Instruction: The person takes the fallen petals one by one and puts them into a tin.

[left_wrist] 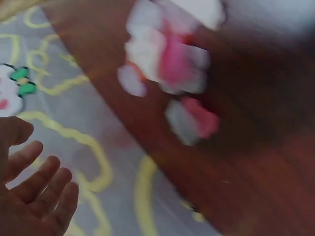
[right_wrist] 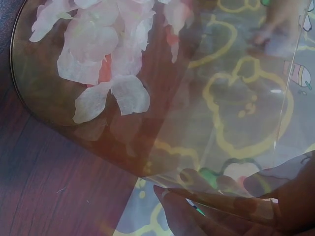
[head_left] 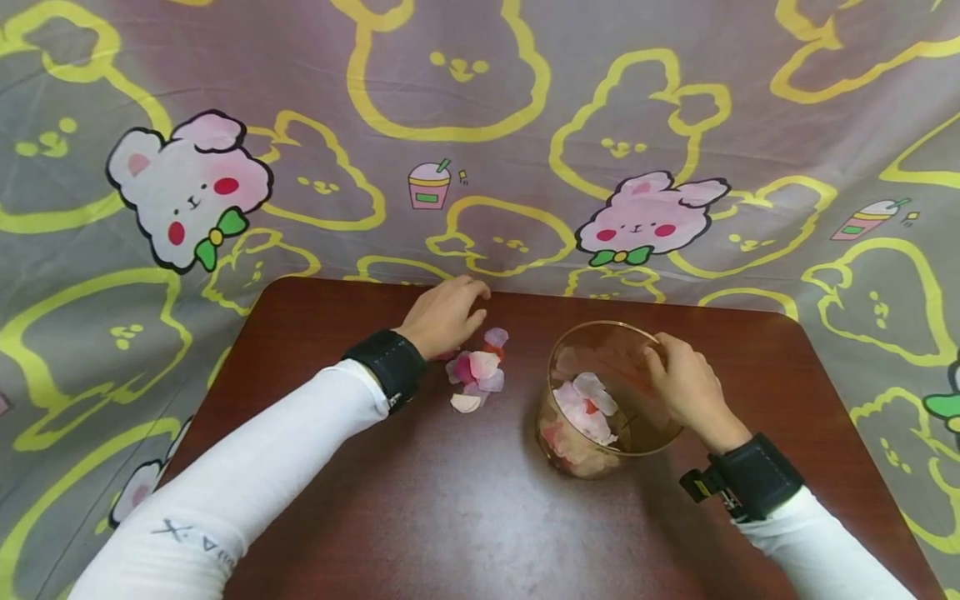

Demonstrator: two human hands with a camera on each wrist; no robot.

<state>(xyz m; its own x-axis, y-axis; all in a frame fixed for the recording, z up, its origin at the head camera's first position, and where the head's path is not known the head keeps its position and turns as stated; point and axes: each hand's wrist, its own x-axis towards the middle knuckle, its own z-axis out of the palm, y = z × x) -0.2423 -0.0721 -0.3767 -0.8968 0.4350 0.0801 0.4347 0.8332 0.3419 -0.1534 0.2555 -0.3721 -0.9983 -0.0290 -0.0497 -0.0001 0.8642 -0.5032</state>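
My right hand (head_left: 686,379) grips the rim of a clear amber bowl (head_left: 618,354), thumb inside and fingers outside; the bowl leans toward me. Pink and white flower petals (head_left: 581,408) lie inside it, and the right wrist view shows these petals (right_wrist: 98,54) through the wall. To its left, a small heap of pink, lilac and cream petals (head_left: 480,367) rests on the table. Just beyond that heap is my left hand (head_left: 444,317), raised with loosely bent fingers and nothing in them. The left wrist view shows its fingers (left_wrist: 49,187) apart from the blurred petals (left_wrist: 167,54).
The dark red-brown table (head_left: 480,517) has rounded far corners. Behind it and at both sides hangs a cloth (head_left: 510,167) printed with yellow outlines and cartoon rabbits. The table's far edge runs close by my left hand.
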